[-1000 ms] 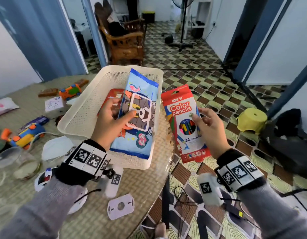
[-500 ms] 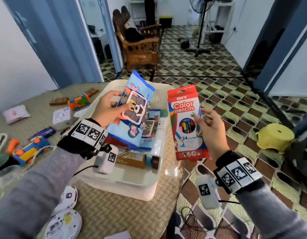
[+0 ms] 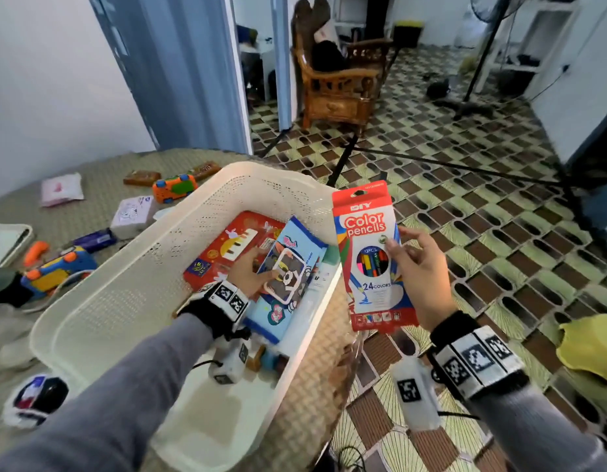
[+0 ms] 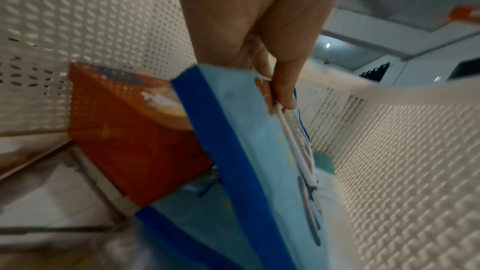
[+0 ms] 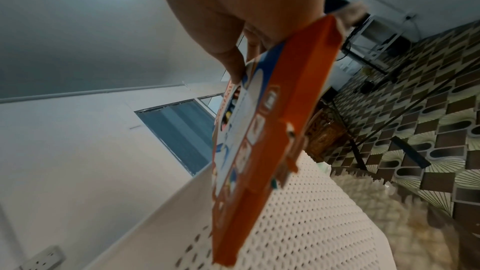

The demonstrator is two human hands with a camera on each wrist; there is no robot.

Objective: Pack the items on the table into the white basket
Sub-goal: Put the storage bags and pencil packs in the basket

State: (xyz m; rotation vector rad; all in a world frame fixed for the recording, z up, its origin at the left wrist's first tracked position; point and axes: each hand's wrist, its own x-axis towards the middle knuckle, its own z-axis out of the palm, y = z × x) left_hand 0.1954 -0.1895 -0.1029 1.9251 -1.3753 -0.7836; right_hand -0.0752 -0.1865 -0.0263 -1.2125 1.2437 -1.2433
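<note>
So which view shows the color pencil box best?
The head view: the color pencil box faces the camera, label readable, held by the right hand. The right wrist view shows it edge-on; the left wrist view shows only an orange sliver, perhaps it.

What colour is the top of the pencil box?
Red, with white "Color pencils" lettering on the pencil box held in the right hand. Best seen in the head view.

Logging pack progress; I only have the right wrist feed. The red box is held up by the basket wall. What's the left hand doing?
Observer: The left hand is down inside the white basket, holding a blue cartoon pack.
Operator: Anything under that pack?
Observer: A red box with a piano print lies on the basket floor, partly beneath it.
Operator: Table cleared yet?
Observer: No. An orange toy car and a pink packet lie on the table beyond the basket.
</note>
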